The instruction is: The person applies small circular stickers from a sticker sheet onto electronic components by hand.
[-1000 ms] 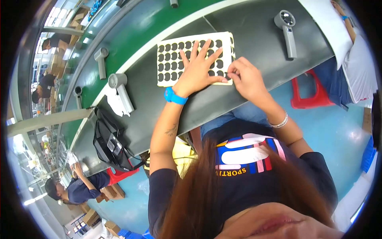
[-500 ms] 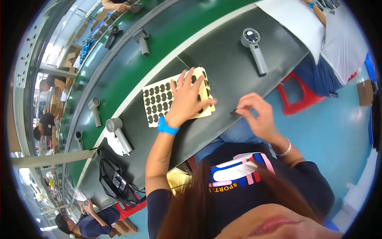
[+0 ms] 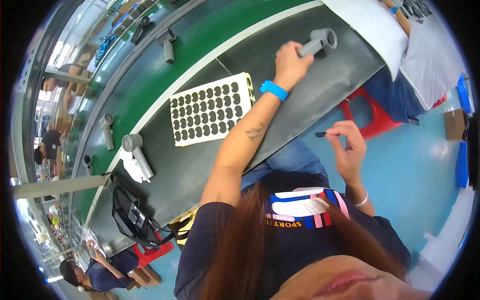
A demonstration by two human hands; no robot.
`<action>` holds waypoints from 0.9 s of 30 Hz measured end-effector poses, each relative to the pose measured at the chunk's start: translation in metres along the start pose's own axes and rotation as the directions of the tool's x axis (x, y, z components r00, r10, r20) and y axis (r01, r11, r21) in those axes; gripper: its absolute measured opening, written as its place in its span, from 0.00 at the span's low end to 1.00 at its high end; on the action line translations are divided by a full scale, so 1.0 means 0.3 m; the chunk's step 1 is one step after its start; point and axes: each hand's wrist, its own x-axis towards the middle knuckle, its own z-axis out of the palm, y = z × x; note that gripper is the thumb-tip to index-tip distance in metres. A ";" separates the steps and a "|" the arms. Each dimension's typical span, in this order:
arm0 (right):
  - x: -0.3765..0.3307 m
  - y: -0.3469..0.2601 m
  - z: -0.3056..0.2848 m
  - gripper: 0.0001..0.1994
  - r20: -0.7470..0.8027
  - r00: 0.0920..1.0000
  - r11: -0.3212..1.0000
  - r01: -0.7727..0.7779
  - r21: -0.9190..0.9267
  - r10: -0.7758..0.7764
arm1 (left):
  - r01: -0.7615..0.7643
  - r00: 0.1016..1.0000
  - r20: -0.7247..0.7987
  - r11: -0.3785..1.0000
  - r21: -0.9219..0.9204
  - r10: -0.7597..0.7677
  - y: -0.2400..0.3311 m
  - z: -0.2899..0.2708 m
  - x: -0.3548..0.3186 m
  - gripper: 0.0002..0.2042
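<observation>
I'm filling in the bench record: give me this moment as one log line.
left hand: gripping grey handheld fan | right hand: pinching small black piece | sheet with black shapes: on dark table

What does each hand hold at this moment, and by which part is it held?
The left hand holds a fan by its handle. The right hand pinches a black piece at one end.
</observation>
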 end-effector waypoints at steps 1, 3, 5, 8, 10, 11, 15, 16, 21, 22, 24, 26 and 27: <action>0.009 -0.004 0.002 0.07 -0.038 0.999 0.999 -0.032 0.022 0.033 | -0.158 0.984 -0.088 0.987 -0.011 0.157 -0.002 -0.051 0.019 0.18; 0.035 -0.010 0.013 0.07 -0.063 0.996 0.996 -0.057 0.067 0.061 | -0.171 0.985 -0.027 0.975 -0.145 0.168 0.075 -0.190 0.002 0.16; 0.064 -0.029 0.027 0.07 -0.125 0.990 0.991 -0.046 0.122 0.061 | -0.247 0.969 -0.059 0.957 -0.151 0.241 0.153 -0.331 -0.061 0.16; 0.115 -0.073 0.067 0.13 -0.101 0.992 0.952 -0.043 0.304 0.077 | -0.388 0.920 -0.123 0.913 -0.125 0.373 0.217 -0.526 -0.186 0.17; 0.156 -0.102 0.099 0.19 -0.060 0.995 0.913 -0.047 0.404 0.078 | -0.376 0.919 -0.129 0.926 -0.009 0.372 0.255 -0.641 -0.283 0.19; 0.178 -0.118 0.123 0.19 -0.039 0.996 0.905 -0.061 0.422 0.085 | -0.389 0.908 -0.141 0.919 0.062 0.393 0.261 -0.682 -0.326 0.20; 0.243 -0.195 0.243 0.21 0.121 0.993 0.788 -0.074 0.611 0.000 | -0.330 0.925 -0.134 0.927 0.178 0.355 0.217 -0.741 -0.461 0.22; 0.249 -0.211 0.277 0.21 0.171 0.985 0.756 -0.090 0.648 -0.029 | -0.279 0.940 -0.163 0.950 0.139 0.300 0.201 -0.738 -0.485 0.22; 0.255 -0.218 0.402 0.19 0.294 0.954 0.714 -0.249 0.654 0.064 | -0.112 0.978 -0.184 0.992 -0.056 0.100 0.151 -0.719 -0.561 0.24; 0.253 -0.215 0.409 0.19 0.307 0.948 0.710 -0.271 0.650 0.081 | -0.110 0.982 -0.167 0.989 -0.101 0.092 0.143 -0.718 -0.567 0.24; 0.243 -0.208 0.414 0.18 0.318 0.943 0.686 -0.298 0.664 0.103 | -0.083 0.986 -0.161 0.975 -0.208 0.049 0.149 -0.708 -0.576 0.23; 0.234 -0.200 0.419 0.18 0.314 0.944 0.684 -0.296 0.666 0.103 | -0.060 0.989 -0.149 0.949 -0.309 0.014 0.151 -0.700 -0.584 0.23; 0.231 -0.197 0.418 0.18 0.309 0.946 0.680 -0.287 0.675 0.093 | -0.048 0.990 -0.139 0.927 -0.371 -0.004 0.150 -0.696 -0.587 0.23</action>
